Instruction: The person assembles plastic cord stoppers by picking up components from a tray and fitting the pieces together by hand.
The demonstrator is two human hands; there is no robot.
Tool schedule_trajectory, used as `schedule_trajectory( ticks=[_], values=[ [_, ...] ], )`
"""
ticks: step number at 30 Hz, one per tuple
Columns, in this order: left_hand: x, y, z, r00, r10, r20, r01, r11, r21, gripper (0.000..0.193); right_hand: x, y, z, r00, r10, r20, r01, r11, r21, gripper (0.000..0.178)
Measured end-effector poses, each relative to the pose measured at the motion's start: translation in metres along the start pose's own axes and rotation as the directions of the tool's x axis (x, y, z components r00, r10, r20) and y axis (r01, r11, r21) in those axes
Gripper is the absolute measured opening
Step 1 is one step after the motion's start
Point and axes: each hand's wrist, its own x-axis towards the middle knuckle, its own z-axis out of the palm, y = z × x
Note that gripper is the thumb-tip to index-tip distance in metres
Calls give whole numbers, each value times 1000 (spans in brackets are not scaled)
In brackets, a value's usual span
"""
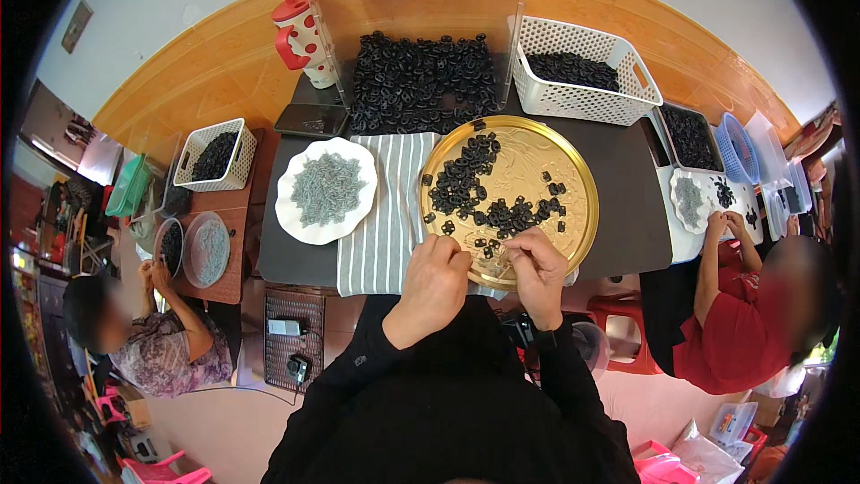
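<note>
Black parts [468,161] lie loose across the gold tray [548,145], likely spread so that single ones are easy to pick — its raised rim should stop strays. At its near edge the left hand's [435,285] fingers curl closed, the right hand's [540,273] pinch together; what either grips, I cannot tell. Grey pieces [327,188] fill a plate [285,204] on the tabletop [627,202] — probably kept apart to avoid mixing.
</note>
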Motion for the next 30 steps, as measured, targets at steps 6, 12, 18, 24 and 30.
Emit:
schedule_trajectory(
  ticks=[6, 12, 18, 24, 30],
  values=[
    [12, 4, -3, 988, -13, -153, -13, 986, -165, 16, -3, 7, -6, 996, 93, 1, -91, 980, 176, 11],
    [30, -5, 12, 1000, -29, -1, 29, 999, -21, 17, -6, 11, -9, 984, 179, -5, -166, 919, 358, 8],
    [30, -13, 19, 997, -27, 76, 23, 998, 55, 15, -8, 3, -13, 985, 168, 25, -167, 931, 324, 5],
    [34, -11, 18, 994, -27, 106, 18, 996, 82, 12, -6, 8, -11, 985, 171, -34, -155, 949, 274, 5],
    [38, -12, 20, 983, -121, 141, 122, 992, 0, 10, -8, 13, -5, 992, 121, -41, -112, 977, 182, 6]
  ],
)
